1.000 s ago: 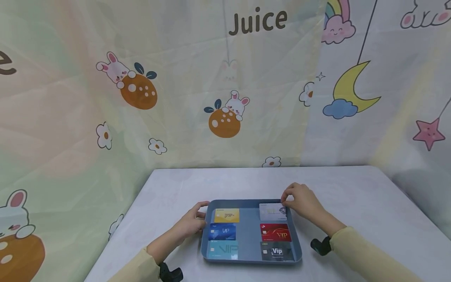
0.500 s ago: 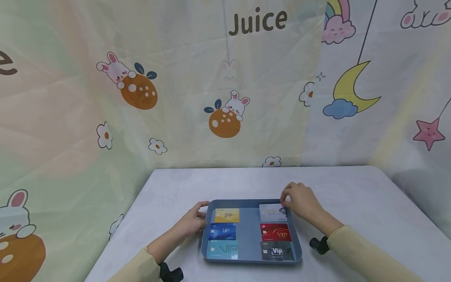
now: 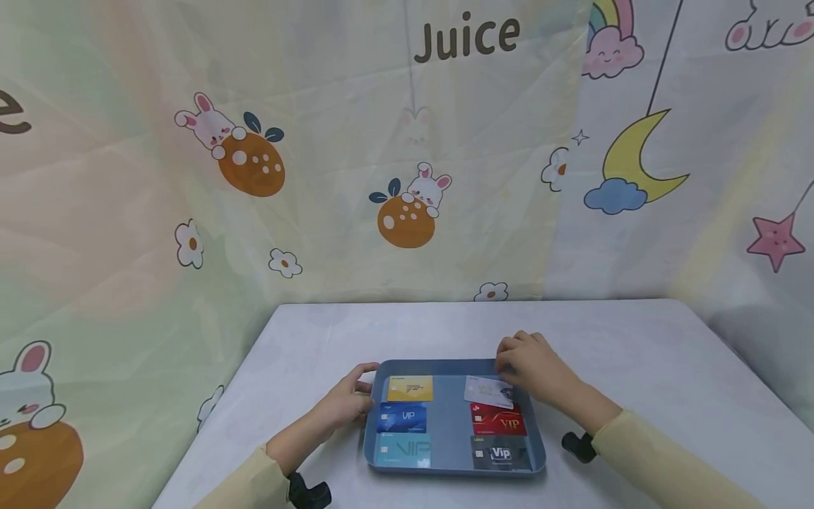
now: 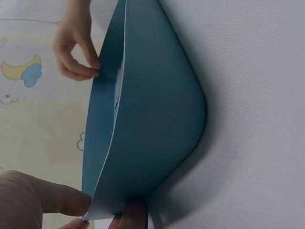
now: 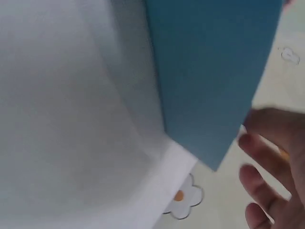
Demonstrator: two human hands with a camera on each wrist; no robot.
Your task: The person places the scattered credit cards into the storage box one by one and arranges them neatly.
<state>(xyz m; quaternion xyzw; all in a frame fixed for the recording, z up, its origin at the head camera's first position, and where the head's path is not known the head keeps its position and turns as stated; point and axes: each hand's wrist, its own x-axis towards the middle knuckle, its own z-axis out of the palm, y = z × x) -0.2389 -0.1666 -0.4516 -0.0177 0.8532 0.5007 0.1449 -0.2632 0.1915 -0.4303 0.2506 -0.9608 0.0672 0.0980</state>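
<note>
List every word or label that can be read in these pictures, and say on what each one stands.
"Juice": on the wall cloth.
"VIP": on the dark blue card.
"VIP": on the light blue card.
"VIP": on the red card.
"Vip": on the black card.
The yellow card and the white card have print too small to read.

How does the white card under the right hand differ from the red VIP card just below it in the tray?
The white card is pale, sits askew and is pinched by the right hand; the red VIP card is red with gold lettering, lies square and untouched. The white card's near edge overlaps the red one. Both lie in the blue tray.
</note>
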